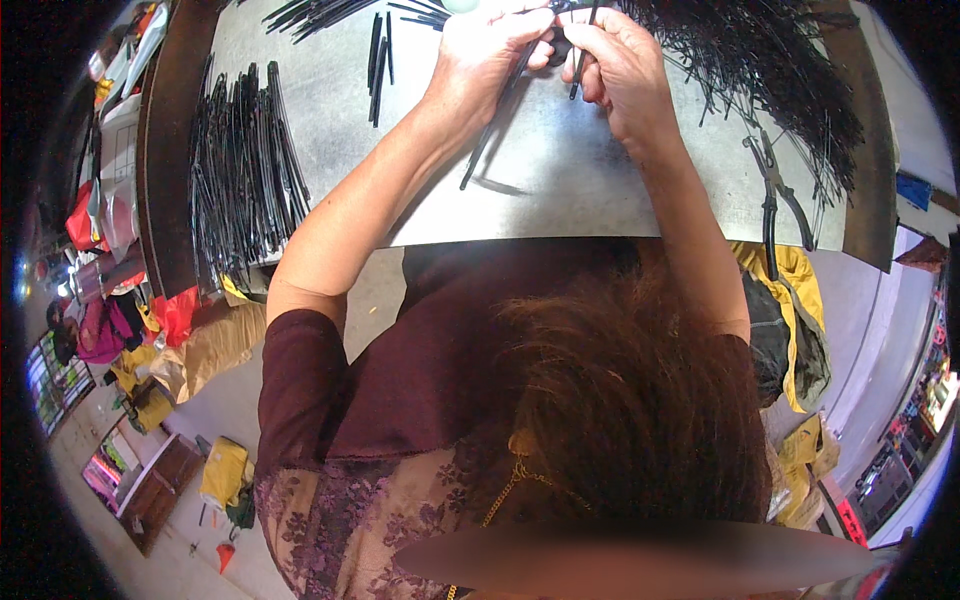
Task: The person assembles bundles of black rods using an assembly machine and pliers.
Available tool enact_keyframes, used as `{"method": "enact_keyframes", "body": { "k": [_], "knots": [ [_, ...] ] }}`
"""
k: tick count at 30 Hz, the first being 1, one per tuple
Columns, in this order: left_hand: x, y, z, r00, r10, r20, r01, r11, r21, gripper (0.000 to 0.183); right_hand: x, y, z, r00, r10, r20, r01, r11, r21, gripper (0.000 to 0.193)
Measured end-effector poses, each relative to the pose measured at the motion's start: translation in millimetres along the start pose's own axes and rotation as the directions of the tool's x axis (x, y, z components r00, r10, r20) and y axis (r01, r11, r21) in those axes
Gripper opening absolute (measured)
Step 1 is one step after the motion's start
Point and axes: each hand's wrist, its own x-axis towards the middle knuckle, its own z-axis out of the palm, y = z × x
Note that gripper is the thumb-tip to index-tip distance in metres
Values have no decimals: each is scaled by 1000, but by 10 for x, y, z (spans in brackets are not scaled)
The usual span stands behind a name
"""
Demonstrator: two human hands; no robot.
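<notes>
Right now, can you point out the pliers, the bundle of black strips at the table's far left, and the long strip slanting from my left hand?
Pliers (770,177), head view: around the pivot.
Bundle of black strips (246,172), head view: middle of the bundle.
Long strip (494,122), head view: middle of its exposed length.

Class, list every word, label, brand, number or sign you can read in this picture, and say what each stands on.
No text can be read anywhere.
Black strips in the left hand and right hand: no lettering visible.
Pliers: no lettering visible.
Pale packaging at far left: any print is too blurred.
Small items at far right: too small to read.
</notes>
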Motion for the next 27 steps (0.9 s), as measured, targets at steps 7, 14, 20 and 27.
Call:
{"method": "enact_keyframes", "body": {
  "k": [7, 14, 20, 27],
  "knots": [
    [32, -46, -72, 975, 183, 124, -189, 981, 37, 10, 0, -29, 28, 1000, 7, 5, -7, 1000, 24, 18],
    [2, -76, -66, 999, 18, -37, -18, 1000, -1, 10, 54, 81, 40, 998, -57, -29, 56, 998, -28, 15],
    [2, -2, 20, 980, -129, -149, 119, 990, -73, 11, 157, 114, -70, 1000, -19, -24, 15, 985, -172, 18],
    [101, 11, -247, 975, -221, 4, 221, 975, -20, 16, 152, 103, -145, 989, -34, 142, 40, 998, -40, 19]
  ]
}}
